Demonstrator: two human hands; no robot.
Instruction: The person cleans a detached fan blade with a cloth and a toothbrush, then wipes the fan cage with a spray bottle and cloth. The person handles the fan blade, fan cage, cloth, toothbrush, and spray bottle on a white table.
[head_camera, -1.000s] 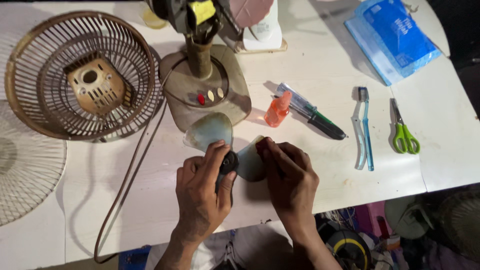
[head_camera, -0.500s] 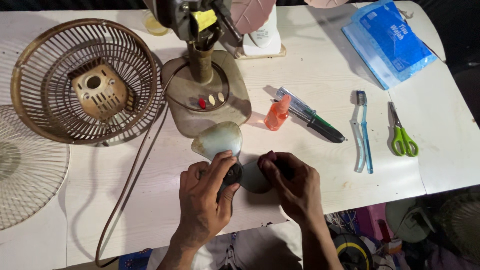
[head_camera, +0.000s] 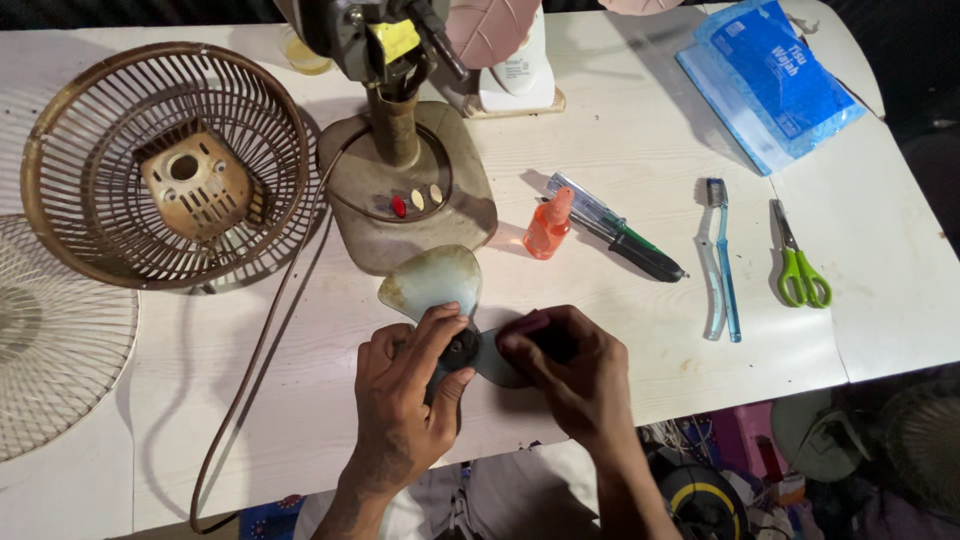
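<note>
While both hands work at the near edge of the white table (head_camera: 640, 330), the left hand (head_camera: 405, 400) is closed around the dark hub of a pale translucent fan blade assembly (head_camera: 440, 285), thumb and fingers wrapped about its centre, and the right hand (head_camera: 570, 375) is closed over the blade on the right side, with something dark under its fingers that cannot be identified. One blade projects clear of the hands toward the fan base (head_camera: 405, 200), which stands just beyond, its stem upright and its motor head at the top edge of the view. A brown rear grille (head_camera: 165, 165) lies to the left, with a white wire guard (head_camera: 50, 350) beside it at the table's left edge; a brown cord (head_camera: 265, 350) runs down past the left hand. To the right, well apart from the hands, lie an orange dropper bottle (head_camera: 548, 225), pens (head_camera: 615, 228), a blue toothbrush (head_camera: 722, 260), green scissors (head_camera: 797, 260) and a blue packet (head_camera: 765, 75). In my judgement, sound handling here means steadying the hub firmly with the left hand, supporting each blade near its root rather than its thin tip, avoiding flexing the plastic, and keeping the piece over the table.
</note>
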